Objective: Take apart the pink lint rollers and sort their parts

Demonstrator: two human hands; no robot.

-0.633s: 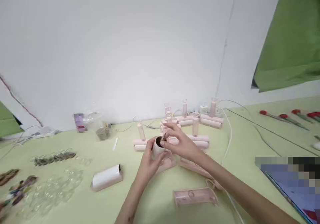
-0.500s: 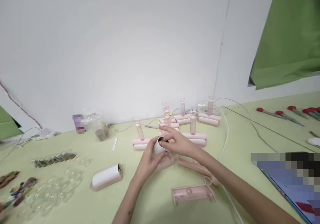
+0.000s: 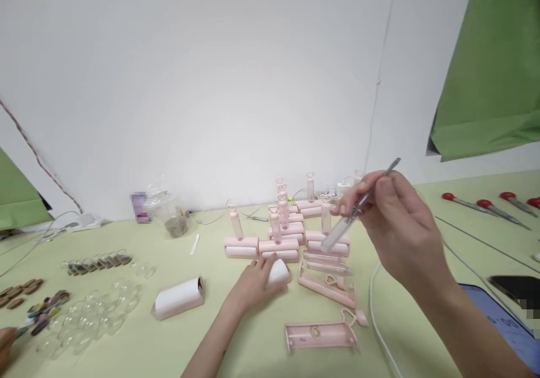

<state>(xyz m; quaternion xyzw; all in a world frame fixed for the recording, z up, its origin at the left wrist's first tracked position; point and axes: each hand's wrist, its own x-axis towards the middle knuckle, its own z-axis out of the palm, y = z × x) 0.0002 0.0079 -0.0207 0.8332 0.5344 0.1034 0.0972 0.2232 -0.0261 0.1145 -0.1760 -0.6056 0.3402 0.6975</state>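
My left hand [image 3: 251, 282] is closed over a white roll [image 3: 277, 274] lying on the green table, just in front of the pink lint rollers. Raised at the right, my right hand [image 3: 388, 209] grips a slim metal tool [image 3: 365, 199] and a clear plastic piece [image 3: 335, 233] that points down to the left. Several assembled pink rollers [image 3: 279, 247] with upright handles stand behind my left hand. Two pink holder frames [image 3: 323, 334] [image 3: 327, 289] lie nearer, beside small heart-shaped handle parts. Another white roll [image 3: 179, 296] rests to the left.
Clear round pieces [image 3: 90, 316], wooden discs [image 3: 21, 291] and colourful bits [image 3: 44, 312] lie left, near another person's hand [image 3: 6, 344]. A plastic container [image 3: 174, 220] stands by the wall. Red-handled tools [image 3: 500, 212], a white cable [image 3: 377, 310] and a phone [image 3: 517, 288] are right.
My right hand has left the roll, moved right and up, and now holds the metal tool and clear piece. My left hand has lowered the roll onto the table, where it lies sideways.
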